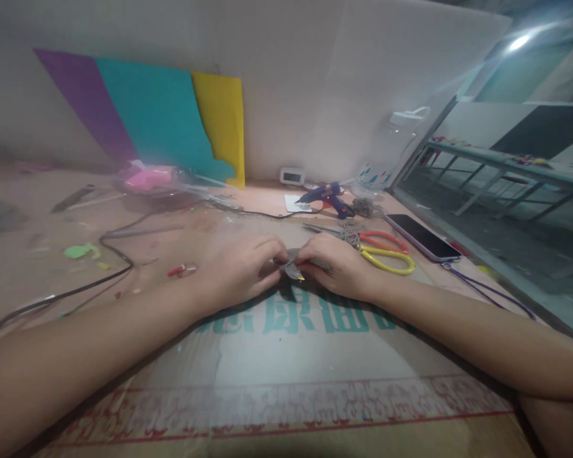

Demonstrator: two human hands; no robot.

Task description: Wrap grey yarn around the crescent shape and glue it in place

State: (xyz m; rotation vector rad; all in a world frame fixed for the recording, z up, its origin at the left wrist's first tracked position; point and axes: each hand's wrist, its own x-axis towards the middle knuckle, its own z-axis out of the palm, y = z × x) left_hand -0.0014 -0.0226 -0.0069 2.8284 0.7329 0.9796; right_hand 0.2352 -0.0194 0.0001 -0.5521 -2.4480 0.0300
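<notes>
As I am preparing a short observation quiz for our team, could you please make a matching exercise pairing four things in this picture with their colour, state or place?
Things
1. phone
2. small grey piece
3. glue gun
4. scissors

Descriptions
A. one orange-red handle, one yellow
B. dark screen facing up
C. dark blue
D. at the fingertips of the left hand and right hand

Pairs: 1-B, 2-D, 3-C, 4-A

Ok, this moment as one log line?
left hand: pinching small grey piece | right hand: pinching same piece | nearby: scissors, smartphone, hot glue gun
</notes>
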